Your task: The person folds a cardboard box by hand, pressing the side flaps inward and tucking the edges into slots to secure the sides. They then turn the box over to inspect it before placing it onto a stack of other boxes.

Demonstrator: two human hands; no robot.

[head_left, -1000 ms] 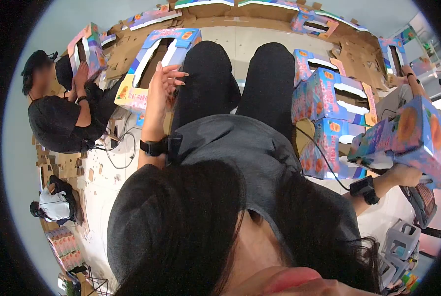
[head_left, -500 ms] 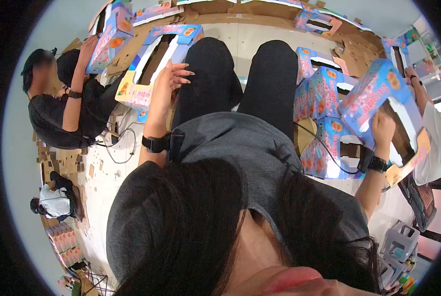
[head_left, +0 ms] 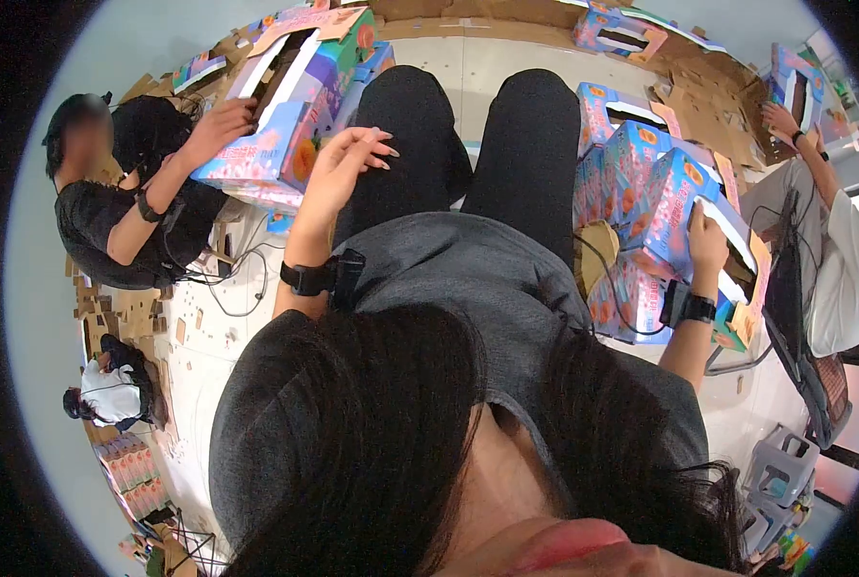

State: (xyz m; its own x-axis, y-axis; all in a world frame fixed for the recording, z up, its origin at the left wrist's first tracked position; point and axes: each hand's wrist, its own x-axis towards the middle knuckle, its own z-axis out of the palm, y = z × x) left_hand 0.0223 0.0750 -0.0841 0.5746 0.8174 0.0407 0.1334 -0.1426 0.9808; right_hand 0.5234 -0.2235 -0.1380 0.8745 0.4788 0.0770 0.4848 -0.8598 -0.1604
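Note:
Near my left thigh, my left hand is raised with its fingers loosely apart and nothing in it. Beside it is a pink and blue carton that the left co-worker's hand holds, over another blue carton that is mostly hidden. My right hand is closed on the cut-out opening of a carton at the right. This carton is tilted, against or on top of stacked cartons. Its underside is hidden, so I cannot tell how it rests.
A co-worker in black sits at the left. Another person at the right has a hand on a carton. Brown cardboard lies ahead. A cable hangs by the right stack. Grey stools stand at lower right.
My right hand has brought its carton left and down toward the stack. The left co-worker's carton has come down beside my left hand, which shifted slightly right. The right person's carton has moved too.

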